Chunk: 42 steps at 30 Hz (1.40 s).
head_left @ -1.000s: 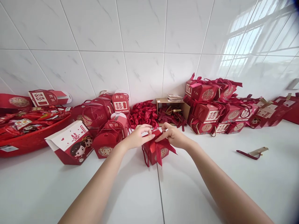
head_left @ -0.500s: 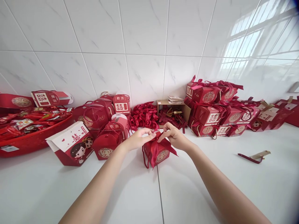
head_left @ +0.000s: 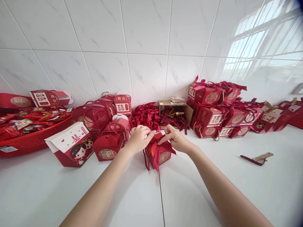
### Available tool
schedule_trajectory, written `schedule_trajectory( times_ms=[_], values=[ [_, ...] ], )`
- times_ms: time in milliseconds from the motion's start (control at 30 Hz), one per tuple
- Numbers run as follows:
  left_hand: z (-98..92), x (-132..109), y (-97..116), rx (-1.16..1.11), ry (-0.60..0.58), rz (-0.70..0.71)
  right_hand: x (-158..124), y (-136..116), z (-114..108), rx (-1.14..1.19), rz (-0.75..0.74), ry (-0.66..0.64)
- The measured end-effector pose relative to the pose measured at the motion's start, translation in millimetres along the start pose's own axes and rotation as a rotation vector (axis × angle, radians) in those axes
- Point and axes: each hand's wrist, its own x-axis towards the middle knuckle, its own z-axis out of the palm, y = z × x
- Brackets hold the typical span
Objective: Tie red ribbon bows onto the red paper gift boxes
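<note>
On a white table [head_left: 187,189], red box [head_left: 164,156] with a ribbon [head_left: 156,158], right hand [head_left: 178,140] touching the ribbon, left hand [head_left: 138,140] alongside, both grips unclear

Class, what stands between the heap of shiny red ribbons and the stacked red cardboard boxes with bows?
In the head view: an open brown cardboard carton holding dark red straps, flat pale cards on top.

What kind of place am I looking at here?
It looks like a worktop for making up gift boxes, perhaps in a home or small workshop. Three things suggest it: the stack of red boxes with ribbons, the heap of red ribbon, and the red tub of wrapped packets.
</note>
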Motion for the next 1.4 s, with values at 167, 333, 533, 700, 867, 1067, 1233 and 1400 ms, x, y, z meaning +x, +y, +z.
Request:
schedule_trajectory(
  times_ms=[167, 333, 533, 700, 867, 1067, 1233, 1400],
  values=[
    [2.0, -0.4, 2.1, -0.317, -0.12, -0.045, 0.1, 0.1, -0.5, 0.007, -0.012, 0.028],
    [1.9, -0.6, -0.1, -0.484, -0.187, -0.072, 0.1, 0.7, -1.0, 0.007, -0.004, 0.04],
    [5.7, -1.1, -0.7, -0.655, -0.198, -0.12, 1.5, -0.3, -1.3, 0.01, 0.01, 0.104],
    [11.5, -3.5, 7.3, -0.71, -0.132, -0.196, 3.9, 0.2, 0.3, 0.082, 0.046, 0.284],
    [20.8, -3.6, 11.5, -0.552, 0.027, -0.27, 5.4, 0.8, 3.1, 0.109, 0.095, 0.317],
    [30.4, -3.3, 7.7, -0.527, 0.082, -0.285, 8.6, 4.3, 6.1, 0.106, 0.149, 0.386],
    [33.5, -3.4, 6.0, -0.524, 0.055, -0.271, 8.7, 9.3, 5.8, 0.088, 0.194, 0.438],
    [32.2, -3.5, 6.0, -0.533, 0.017, -0.28, 8.6, 11.6, 7.7, 0.103, 0.251, 0.505]
  ],
)
